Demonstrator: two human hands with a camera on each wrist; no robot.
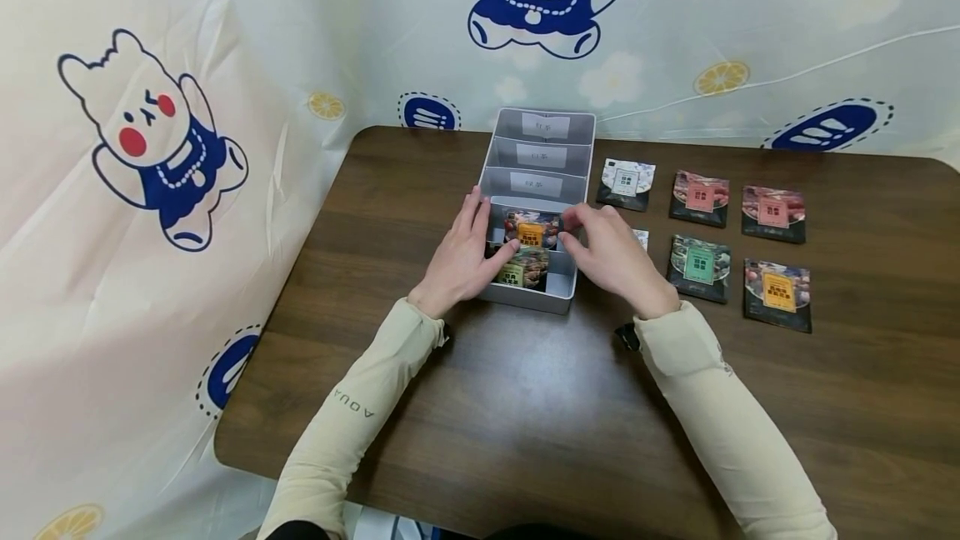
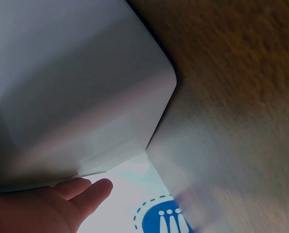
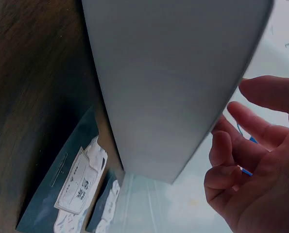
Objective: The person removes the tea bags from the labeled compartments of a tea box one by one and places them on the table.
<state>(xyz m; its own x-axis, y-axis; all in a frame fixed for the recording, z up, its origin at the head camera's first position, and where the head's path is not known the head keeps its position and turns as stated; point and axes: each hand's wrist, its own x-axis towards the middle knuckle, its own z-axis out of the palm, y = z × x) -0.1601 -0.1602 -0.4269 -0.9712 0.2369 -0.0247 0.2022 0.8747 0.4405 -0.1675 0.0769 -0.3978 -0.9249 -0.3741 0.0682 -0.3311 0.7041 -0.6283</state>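
A dark wood-grain tabletop stands against a pale, cartoon-printed cloth. On it, an orange-labelled packet sits in a compartment of a grey divided box, just behind a yellow-green-labelled packet in the front compartment. The left hand lies at the box's left wall, fingers straight, thumb reaching over the yellow-green-labelled packet. The right hand is at the opposite rim, fingers bent beside the orange-labelled packet; whether they pinch it I cannot tell. Three paper labels mark the rear compartments. Right of the box lie more packets with white, red, green and orange labels, one partly hidden by the right hand.
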